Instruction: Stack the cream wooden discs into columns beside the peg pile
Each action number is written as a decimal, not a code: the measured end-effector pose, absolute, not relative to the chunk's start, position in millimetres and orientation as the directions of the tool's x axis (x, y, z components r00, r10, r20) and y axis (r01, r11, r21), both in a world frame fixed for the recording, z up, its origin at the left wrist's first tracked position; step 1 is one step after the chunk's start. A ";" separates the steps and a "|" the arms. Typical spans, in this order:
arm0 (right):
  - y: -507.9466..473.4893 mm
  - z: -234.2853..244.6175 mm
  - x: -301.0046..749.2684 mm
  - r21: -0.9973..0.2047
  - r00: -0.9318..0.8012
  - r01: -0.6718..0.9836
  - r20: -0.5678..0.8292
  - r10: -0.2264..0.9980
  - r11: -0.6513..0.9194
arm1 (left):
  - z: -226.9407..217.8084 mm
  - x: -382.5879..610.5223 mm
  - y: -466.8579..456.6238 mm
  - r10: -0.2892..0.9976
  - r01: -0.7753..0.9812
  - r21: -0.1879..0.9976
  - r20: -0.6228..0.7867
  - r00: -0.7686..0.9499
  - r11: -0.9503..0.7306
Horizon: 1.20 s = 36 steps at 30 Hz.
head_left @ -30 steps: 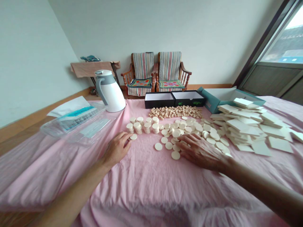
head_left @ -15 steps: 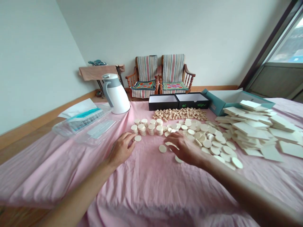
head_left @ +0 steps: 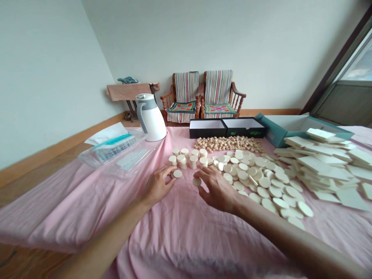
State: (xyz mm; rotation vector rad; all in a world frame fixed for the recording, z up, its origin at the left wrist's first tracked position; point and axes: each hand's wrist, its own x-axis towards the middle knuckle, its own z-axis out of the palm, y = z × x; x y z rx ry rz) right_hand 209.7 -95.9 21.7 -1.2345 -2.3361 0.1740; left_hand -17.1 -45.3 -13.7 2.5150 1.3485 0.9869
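My left hand (head_left: 159, 185) rests on the pink cloth (head_left: 180, 232), its fingertips curled round a cream round disc (head_left: 177, 174). My right hand (head_left: 216, 188) lies flat beside it, fingers spread, with another loose disc (head_left: 197, 181) at its fingertips. Just beyond stand short stacks of discs (head_left: 186, 157). A wide scatter of flat discs (head_left: 261, 182) spreads to the right of my right hand.
A white jug (head_left: 151, 117) and a clear plastic tray (head_left: 116, 155) stand at the left. Small wooden beads (head_left: 228, 143) lie before two black boxes (head_left: 226, 128). A teal box (head_left: 279, 126) and cream square tiles (head_left: 322, 162) fill the right. Two chairs stand by the wall.
My right hand has slid left across the cloth, bringing discs toward my left hand. The left hand has stayed by its disc. The view has shifted left.
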 end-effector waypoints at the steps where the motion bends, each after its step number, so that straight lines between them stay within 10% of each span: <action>1: -91.9 21.8 202.0 -0.337 -0.471 0.728 0.385 0.793 0.597 | -14.2 -18.0 -44.7 0.787 0.690 0.417 0.481 0.385 -0.592; 15: -47.5 7.6 153.9 -0.327 -0.567 0.651 0.390 0.725 0.685 | -9.7 -23.6 -42.9 0.835 0.565 0.616 0.404 0.372 -0.550; 36: -67.7 8.3 154.1 -0.394 -0.337 0.753 0.455 0.824 0.526 | -8.1 -25.6 -46.3 0.868 0.638 0.590 0.359 0.342 -0.496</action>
